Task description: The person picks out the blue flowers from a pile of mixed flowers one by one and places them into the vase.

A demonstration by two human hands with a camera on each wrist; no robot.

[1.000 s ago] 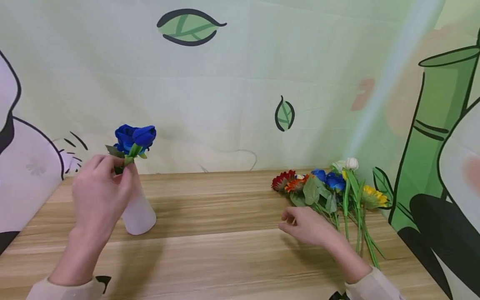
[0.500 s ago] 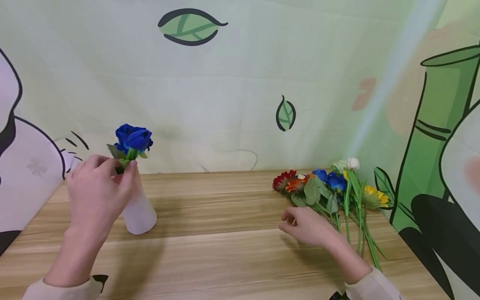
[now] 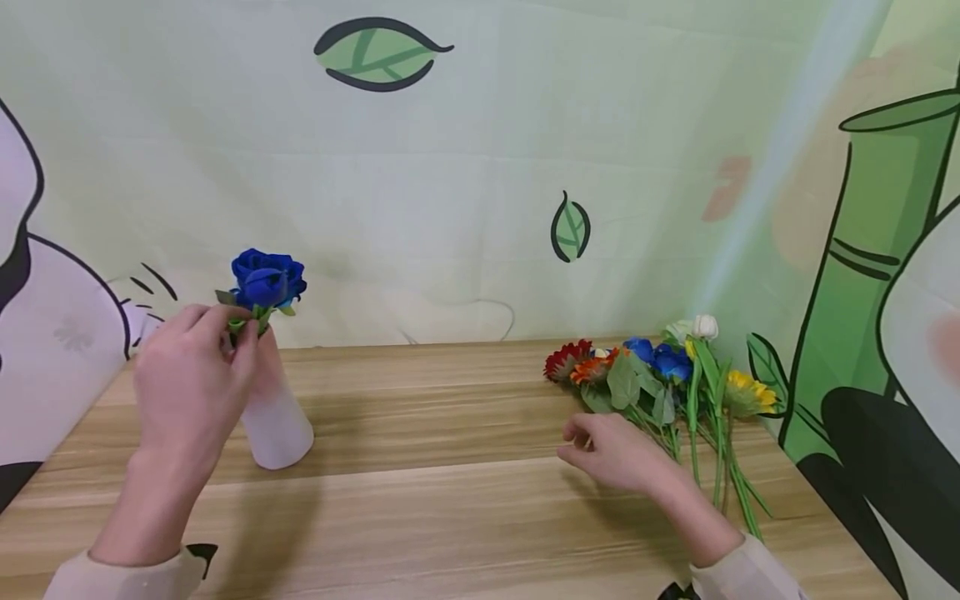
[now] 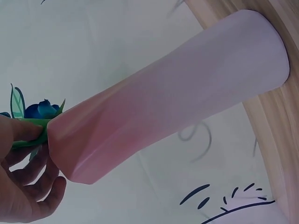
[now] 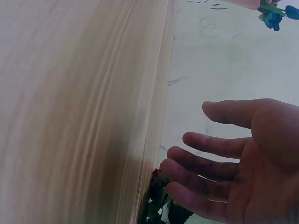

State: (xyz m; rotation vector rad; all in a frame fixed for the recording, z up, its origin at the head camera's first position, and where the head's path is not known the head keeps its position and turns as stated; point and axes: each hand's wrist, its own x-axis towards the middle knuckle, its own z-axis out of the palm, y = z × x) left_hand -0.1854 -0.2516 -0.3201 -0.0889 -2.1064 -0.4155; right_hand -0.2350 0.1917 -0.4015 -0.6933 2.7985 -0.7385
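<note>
A vase (image 3: 279, 417), pink at its mouth and white below, stands upright on the table at the left. Blue roses (image 3: 267, 277) show above its mouth. My left hand (image 3: 191, 375) pinches a green rose stem (image 4: 32, 133) between thumb and fingers right at the rim; the lower stem is hidden inside the vase. Over the table at the right, my right hand (image 3: 618, 450) holds nothing, its fingers loosely bent and apart in the right wrist view. It is nearest to a pile of artificial flowers with a red flower (image 3: 566, 361) and blue roses (image 3: 670, 361).
In the same pile lie an orange flower (image 3: 595, 368), a white tulip (image 3: 705, 327), a yellow sunflower (image 3: 748, 394) and long green stems (image 3: 720, 467) reaching toward the front. Behind the wooden table (image 3: 420, 417) hangs a printed cloth backdrop (image 3: 450, 208).
The front blue rose has turned and sunk lower against the other bloom, with my left hand's fingers shifting slightly on its stem. My right hand has stayed in place.
</note>
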